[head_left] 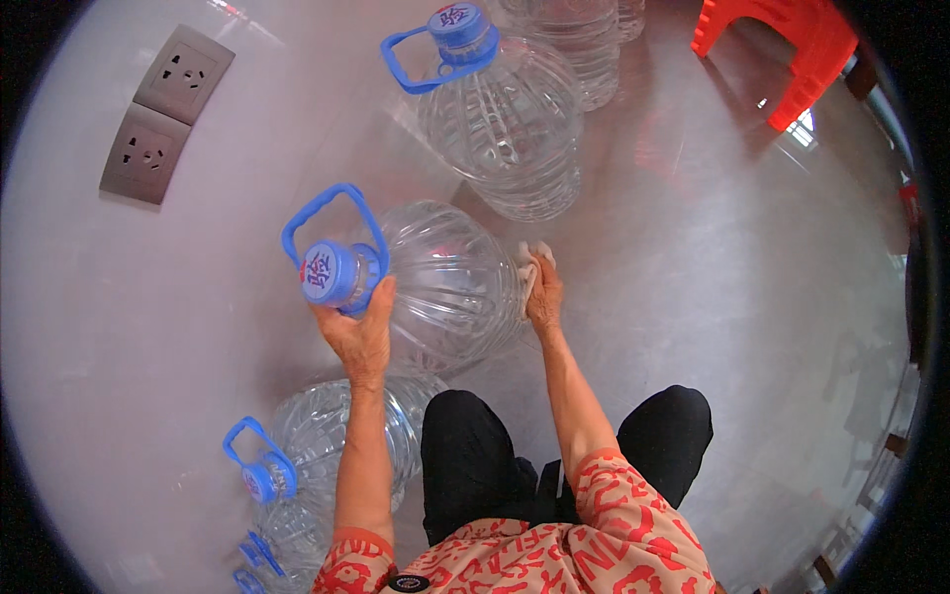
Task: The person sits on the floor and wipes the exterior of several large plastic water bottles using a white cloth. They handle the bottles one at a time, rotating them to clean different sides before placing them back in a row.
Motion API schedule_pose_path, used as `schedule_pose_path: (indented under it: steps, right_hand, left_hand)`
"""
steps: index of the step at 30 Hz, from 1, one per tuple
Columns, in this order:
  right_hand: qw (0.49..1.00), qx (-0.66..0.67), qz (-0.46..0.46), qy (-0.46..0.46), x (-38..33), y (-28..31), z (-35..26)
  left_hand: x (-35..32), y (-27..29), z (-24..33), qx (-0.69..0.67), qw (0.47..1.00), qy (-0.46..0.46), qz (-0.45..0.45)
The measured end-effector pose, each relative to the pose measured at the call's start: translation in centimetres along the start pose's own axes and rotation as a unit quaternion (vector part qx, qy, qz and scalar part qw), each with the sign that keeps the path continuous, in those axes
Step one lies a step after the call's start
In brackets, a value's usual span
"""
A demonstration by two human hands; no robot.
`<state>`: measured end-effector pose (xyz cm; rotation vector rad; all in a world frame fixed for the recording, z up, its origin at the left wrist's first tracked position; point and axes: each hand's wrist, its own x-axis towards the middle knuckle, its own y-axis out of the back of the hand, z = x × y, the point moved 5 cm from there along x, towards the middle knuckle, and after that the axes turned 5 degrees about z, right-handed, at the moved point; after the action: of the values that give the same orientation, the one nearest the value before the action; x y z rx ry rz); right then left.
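In front of me a large clear plastic water jug [445, 277] tilts with its neck toward the left. Its blue cap [332, 272] and blue carry handle [334, 203] face me. My left hand [358, 332] is closed round the neck just under the cap. On the jug's right side, my right hand [545, 289] grips a white cloth [527, 269] and presses it against the clear wall. The fingers behind the cloth are partly hidden.
Another clear jug [510, 129] with a blue handle stands just beyond, with more jugs [569, 40] behind it. Several jugs [327, 426] stand by my left knee. A red plastic stool [782, 45] is at the far right. Wall sockets [166, 114] are at the left.
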<state>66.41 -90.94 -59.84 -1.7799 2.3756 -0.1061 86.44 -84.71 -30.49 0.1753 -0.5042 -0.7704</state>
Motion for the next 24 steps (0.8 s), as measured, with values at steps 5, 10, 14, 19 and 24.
schedule_pose_path:
  steps: [5, 10, 14, 19, 24]
  right_hand:
    - [0.986, 0.017, 0.111, -0.124, -1.7, 1.3, 4.0]
    - [0.981, 0.077, 0.083, -0.159, -5.6, -0.4, -3.7]
    - [0.989, 0.088, 0.078, -0.092, -8.2, -1.1, -11.8]
    - [0.996, -0.018, 0.072, 0.053, -12.4, -1.7, -17.2]
    - [0.936, -0.152, 0.003, 0.318, -13.3, -2.9, -22.1]
  left_hand:
    - [-0.2, -0.2, 0.3, -0.014, 1.000, 0.012, 0.008]
    - [0.4, 0.9, -0.1, -0.006, 0.999, -0.018, 0.032]
    - [0.2, 0.4, 0.2, 0.015, 0.999, -0.042, 0.031]
    - [0.1, 0.4, 0.9, 0.011, 0.997, -0.066, 0.035]
    - [0.2, 0.7, 0.1, 0.022, 0.996, -0.079, 0.039]
